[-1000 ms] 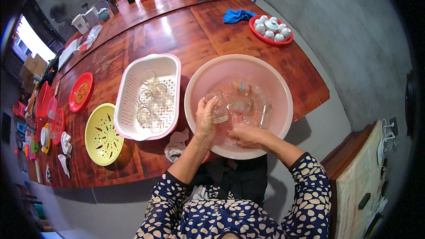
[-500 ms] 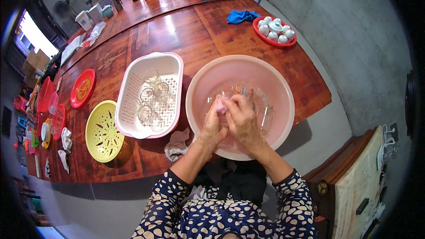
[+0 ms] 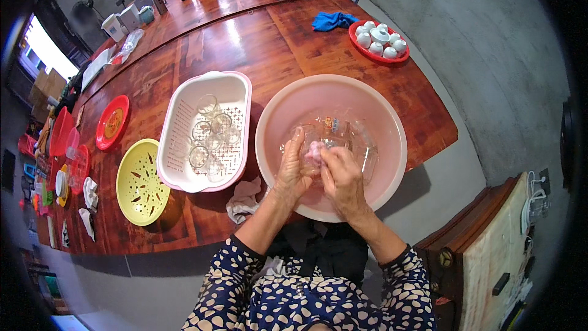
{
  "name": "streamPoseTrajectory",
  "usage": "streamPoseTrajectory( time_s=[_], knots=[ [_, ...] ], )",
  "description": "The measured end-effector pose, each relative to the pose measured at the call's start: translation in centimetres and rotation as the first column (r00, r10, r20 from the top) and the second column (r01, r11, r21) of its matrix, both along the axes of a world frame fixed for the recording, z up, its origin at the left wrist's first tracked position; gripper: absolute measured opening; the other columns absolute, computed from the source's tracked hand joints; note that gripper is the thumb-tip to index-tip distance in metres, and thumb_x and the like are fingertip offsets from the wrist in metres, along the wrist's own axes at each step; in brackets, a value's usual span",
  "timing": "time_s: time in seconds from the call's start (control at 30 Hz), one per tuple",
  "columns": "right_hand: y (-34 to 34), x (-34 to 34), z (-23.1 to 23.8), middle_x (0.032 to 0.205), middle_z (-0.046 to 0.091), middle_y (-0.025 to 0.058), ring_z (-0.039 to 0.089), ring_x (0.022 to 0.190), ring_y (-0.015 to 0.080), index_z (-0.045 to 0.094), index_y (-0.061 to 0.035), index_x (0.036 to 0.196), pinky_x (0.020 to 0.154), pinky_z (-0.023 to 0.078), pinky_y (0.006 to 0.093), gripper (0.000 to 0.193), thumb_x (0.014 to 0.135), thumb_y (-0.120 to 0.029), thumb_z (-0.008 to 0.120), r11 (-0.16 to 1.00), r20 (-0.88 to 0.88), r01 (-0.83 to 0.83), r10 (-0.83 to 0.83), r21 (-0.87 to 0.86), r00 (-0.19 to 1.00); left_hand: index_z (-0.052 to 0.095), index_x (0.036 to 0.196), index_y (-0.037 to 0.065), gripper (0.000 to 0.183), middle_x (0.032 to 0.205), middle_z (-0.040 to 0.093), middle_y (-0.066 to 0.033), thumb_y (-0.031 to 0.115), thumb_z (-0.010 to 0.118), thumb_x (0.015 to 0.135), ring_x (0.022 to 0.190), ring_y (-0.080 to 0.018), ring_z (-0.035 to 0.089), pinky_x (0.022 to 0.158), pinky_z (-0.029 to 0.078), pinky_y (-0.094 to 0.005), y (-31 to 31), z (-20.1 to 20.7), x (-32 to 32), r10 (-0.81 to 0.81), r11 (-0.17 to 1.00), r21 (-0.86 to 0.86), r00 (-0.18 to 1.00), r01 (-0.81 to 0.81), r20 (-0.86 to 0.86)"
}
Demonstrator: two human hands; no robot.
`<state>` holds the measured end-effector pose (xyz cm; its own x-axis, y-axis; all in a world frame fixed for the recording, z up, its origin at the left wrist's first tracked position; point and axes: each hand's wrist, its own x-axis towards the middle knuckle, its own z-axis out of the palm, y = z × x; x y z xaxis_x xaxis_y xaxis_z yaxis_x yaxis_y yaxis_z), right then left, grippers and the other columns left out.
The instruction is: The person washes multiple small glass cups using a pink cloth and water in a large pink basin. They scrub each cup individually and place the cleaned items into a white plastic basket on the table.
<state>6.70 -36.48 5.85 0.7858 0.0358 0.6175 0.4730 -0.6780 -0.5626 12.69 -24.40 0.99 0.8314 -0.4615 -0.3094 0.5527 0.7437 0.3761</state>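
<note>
Over the pink basin [image 3: 274, 110], my left hand [image 3: 294, 168] stands with its fingers stretched upward and its palm turned toward my right hand. My right hand [image 3: 344, 178] pinches a wet, light-pink cloth [image 3: 314, 152] that bunches out between the two hands, close to the left palm. Whether the left hand also bears a clear glass is hard to make out. Inside the basin lie clear glass vessels, among them one with a coloured printed mark [image 3: 331, 125] just beyond the hands and another glass [image 3: 370, 162] to their right.
Left of the basin, a white, pink-rimmed draining basket [image 3: 174, 165] holds several clear glasses. Beside it are a yellow colander [image 3: 131, 193], a red plate [image 3: 101, 140] and a crumpled white cloth [image 3: 242, 202]. Far right, a red tray [image 3: 355, 40] carries white cups near a blue cloth [image 3: 332, 21].
My hands have moved apart from being pressed together around the pink cloth. The left fingers have straightened, and the cloth now shows more fully at the right fingertips.
</note>
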Motion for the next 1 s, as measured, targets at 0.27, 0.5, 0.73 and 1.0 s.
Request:
streamPoseTrajectory(
  time_s=[0.27, 0.5, 0.73, 1.0],
  knots=[
    [-0.5, 3.5, 0.5, 0.086, 0.055, 0.0150, 0.057, 0.080, 0.0318, 0.064, -0.0034, 0.093, 0.067, 0.046, 0.0404, 0.014, 0.081, -0.003, 0.059, 0.968, -0.180, 0.188, -0.157, 0.168, 0.971, 0.053, 0.117, 0.011, 0.047, 0.113, 0.058, -0.0066, 0.050, 0.051, 0.091, 0.103, -0.0199, 0.059, 0.083, 0.055, -0.0400, -1.1, 2.3, -1.2, -0.026, 0.999, -0.027, 0.996, 0.028, 0.085],
    [-0.9, 4.5, -1.4, 0.072, 0.057, 0.0139, 0.055, 0.065, 0.0199, 0.059, 0.0053, 0.081, 0.061, 0.043, 0.0328, 0.018, 0.086, -0.011, 0.053, 0.929, -0.407, 0.175, -0.029, 0.327, 0.913, 0.056, 0.109, 0.014, 0.033, 0.102, 0.060, -0.0010, 0.039, 0.062, 0.088, 0.091, -0.0134, 0.060, 0.072, 0.054, -0.0284, -1.0, 1.7, -1.1, 0.029, 0.977, 0.200, 0.974, -0.075, 0.224],
    [-1.4, 1.5, -1.8, 0.070, 0.058, 0.0168, 0.057, 0.063, 0.0243, 0.058, 0.0048, 0.078, 0.059, 0.043, 0.0363, 0.021, 0.087, -0.012, 0.051, 0.944, -0.468, 0.112, 0.050, 0.311, 0.882, 0.056, 0.100, 0.012, 0.032, 0.095, 0.061, -0.0054, 0.038, 0.068, 0.084, 0.087, -0.0180, 0.062, 0.067, 0.054, -0.0301, -1.2, 2.2, -1.0, 0.101, 0.995, 0.001, 0.987, -0.102, 0.122],
    [1.5, -1.1, -1.5, 0.078, 0.055, 0.0165, 0.060, 0.070, 0.0351, 0.057, 0.0002, 0.080, 0.061, 0.046, 0.0436, 0.013, 0.085, -0.012, 0.056, 0.970, -0.284, 0.226, -0.241, -0.086, 0.928, 0.055, 0.091, 0.010, 0.045, 0.079, 0.061, -0.0062, 0.053, 0.066, 0.081, 0.074, -0.0187, 0.062, 0.066, 0.056, -0.0314, -2.8, 2.7, -1.1, 0.278, 0.948, 0.147, 0.960, -0.282, 0.042]
  ],
)
